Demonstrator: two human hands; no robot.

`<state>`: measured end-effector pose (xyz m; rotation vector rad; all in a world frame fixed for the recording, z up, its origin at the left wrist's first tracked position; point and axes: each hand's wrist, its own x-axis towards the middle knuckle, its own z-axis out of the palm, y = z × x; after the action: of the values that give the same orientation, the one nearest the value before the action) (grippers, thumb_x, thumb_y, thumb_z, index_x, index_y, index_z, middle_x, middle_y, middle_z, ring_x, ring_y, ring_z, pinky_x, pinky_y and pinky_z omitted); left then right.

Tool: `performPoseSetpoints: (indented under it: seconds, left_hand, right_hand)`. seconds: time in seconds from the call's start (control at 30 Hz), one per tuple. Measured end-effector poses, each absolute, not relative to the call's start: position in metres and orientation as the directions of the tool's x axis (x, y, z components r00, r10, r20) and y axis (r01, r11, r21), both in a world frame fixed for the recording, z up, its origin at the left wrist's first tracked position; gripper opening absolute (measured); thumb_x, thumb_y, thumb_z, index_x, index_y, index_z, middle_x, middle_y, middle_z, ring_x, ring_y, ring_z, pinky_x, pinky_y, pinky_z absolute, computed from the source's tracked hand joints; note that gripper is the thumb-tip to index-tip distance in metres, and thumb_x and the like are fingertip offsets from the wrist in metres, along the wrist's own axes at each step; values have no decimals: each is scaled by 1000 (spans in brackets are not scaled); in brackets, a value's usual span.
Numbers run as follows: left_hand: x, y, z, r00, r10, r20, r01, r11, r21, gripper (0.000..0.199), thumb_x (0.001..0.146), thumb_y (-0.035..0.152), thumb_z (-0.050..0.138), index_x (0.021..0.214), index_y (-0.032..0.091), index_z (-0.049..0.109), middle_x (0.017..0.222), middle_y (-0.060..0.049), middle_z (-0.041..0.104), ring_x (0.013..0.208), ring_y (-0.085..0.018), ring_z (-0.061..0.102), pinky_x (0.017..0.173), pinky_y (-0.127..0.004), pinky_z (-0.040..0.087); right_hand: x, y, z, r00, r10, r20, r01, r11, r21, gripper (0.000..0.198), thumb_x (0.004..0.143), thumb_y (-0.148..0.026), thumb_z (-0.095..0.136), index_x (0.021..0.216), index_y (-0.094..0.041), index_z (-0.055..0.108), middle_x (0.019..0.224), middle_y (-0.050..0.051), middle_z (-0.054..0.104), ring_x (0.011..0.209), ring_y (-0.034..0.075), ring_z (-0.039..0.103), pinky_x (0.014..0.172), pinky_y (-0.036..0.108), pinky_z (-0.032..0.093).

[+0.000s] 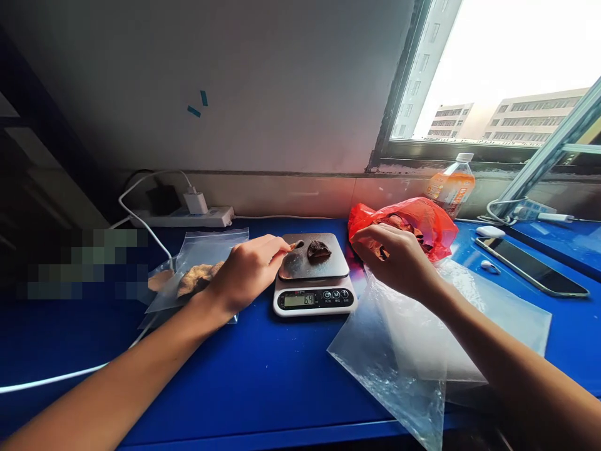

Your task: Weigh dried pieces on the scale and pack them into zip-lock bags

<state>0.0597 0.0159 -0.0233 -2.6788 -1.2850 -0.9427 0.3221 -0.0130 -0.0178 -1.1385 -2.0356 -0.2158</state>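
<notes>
My left hand (256, 266) is closed in a pinch on a small dried brown piece (297, 245), held at the left side of the scale's steel plate. On that plate lies a dark, curled dried piece (319, 250). The digital kitchen scale (314, 299) has a lit display that seems to read 6.4. At the left rim of a red plastic bag (436, 220), my right hand (397, 254) has its thumb and fingers pinched together, apparently on the bag's edge. Brown dried pieces (397, 220) fill the bag, partly hidden behind that hand.
Clear plastic bags (394, 351) lie below my right forearm. A zip bag (200, 275) of tan pieces sits left of the scale. Behind are a power strip (216, 217) with a charger and a drink bottle (453, 185). A phone (533, 266) and an earbud (490, 267) lie right.
</notes>
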Motion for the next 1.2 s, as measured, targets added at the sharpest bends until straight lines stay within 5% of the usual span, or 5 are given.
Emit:
performPoseSetpoints:
  seconds: [0.13,0.23,0.67,0.93,1.2]
  left_hand:
    - [64,15,-24,537,691,485,677,-695,241,27,90,22,45,105,23,66,110,-3,72,101,-18,66,91,-31,50]
    - [59,11,-18,479,692,539,683,-680,266,26,89,26,48,109,23,64,107,-3,70,86,-17,66,80,-29,52]
    - [45,15,-12,386,704,596,738,-623,259,20,85,31,50,90,22,68,85,-2,66,60,-15,54,65,-31,47]
    - [43,16,-12,408,687,601,725,-644,244,21,86,31,50,87,19,67,85,-2,65,59,-13,52,62,-29,44]
    - [39,17,-11,398,735,548,764,-597,246,33,80,42,63,61,19,52,70,1,55,59,-12,46,58,-27,36]
  right_hand:
    - [324,-13,-17,-315,629,711,778,600,-186,20,90,-26,49,87,-19,67,80,4,70,70,14,61,67,26,46]
    - [334,-11,-12,-275,610,743,800,574,-175,20,89,-26,49,84,-20,67,80,4,71,70,15,63,67,27,47]
    - [420,29,-27,109,782,614,908,173,-382,22,85,-36,53,83,-19,67,70,6,68,58,17,60,61,30,44]
    - [424,33,-33,109,802,587,897,176,-407,22,83,-37,54,82,-18,67,68,4,67,57,16,58,59,27,43]
    - [426,34,-36,114,804,584,893,174,-414,21,83,-36,54,82,-19,66,68,4,68,58,15,60,59,27,43]
